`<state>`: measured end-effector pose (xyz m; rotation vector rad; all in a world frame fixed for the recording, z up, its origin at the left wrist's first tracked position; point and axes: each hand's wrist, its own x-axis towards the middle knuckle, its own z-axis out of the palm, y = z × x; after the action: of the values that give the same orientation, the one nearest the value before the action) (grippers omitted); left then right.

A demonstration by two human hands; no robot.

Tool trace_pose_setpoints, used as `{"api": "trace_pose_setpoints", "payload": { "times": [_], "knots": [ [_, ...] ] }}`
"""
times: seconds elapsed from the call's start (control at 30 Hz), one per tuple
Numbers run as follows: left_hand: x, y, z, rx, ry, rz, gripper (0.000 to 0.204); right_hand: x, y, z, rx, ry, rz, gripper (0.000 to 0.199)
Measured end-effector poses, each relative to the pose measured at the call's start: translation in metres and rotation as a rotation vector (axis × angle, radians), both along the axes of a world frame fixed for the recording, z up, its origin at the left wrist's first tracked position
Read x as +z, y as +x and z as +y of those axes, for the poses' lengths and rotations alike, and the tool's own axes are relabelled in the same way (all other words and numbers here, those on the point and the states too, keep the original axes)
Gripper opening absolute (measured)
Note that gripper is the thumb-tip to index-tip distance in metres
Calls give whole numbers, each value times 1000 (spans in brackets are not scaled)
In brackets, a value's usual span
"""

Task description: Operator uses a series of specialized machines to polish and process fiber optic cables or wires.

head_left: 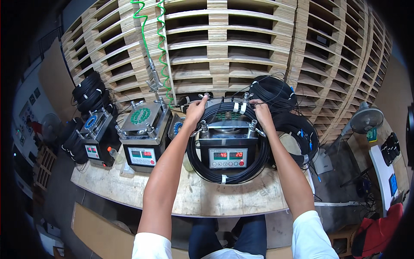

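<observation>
A polishing machine (227, 143) with a red-lit display panel stands in front of me. A coil of black cable (224, 178), bound with white tape, loops around its front and over its top. My left hand (196, 110) is closed at the machine's far left corner, its thumb and fingertips at a metal clamp knob (206, 96). At the far right corner, beside another clamp knob (246, 96), my right hand (262, 114) has its fingers curled together; what they grip is hidden. Green-tipped connectors (227, 115) show on the machine's top, partly behind the coil.
A second machine (142, 138) and a smaller one (97, 136) stand left on the wooden table (189, 196). Black cable coils (272, 93) are heaped at right, others (88, 93) far left. Stacked pallets (220, 47) rise behind. A green air hose (161, 52) hangs down. A fan (366, 120) stands right.
</observation>
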<state>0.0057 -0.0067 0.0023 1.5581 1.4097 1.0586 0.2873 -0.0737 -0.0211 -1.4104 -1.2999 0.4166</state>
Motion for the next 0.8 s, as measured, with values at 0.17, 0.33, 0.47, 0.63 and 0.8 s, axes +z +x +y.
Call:
{"api": "trace_pose_setpoints", "payload": {
  "times": [0.17,0.33,0.47,0.63,0.8],
  "knots": [
    [-6,-5,7,21,-7,2,71,4,-9,-6,15,70,-10,35],
    [-5,-2,7,13,-13,-15,72,12,-12,-16,53,56,82,35],
    [-6,-8,9,-6,-19,-22,73,12,-16,-14,-31,27,-31,35],
    [-2,-8,4,51,23,32,73,1,-7,2,12,31,-87,35],
    [12,16,-14,71,94,106,68,6,22,19,-97,-328,-98,34]
  ]
}}
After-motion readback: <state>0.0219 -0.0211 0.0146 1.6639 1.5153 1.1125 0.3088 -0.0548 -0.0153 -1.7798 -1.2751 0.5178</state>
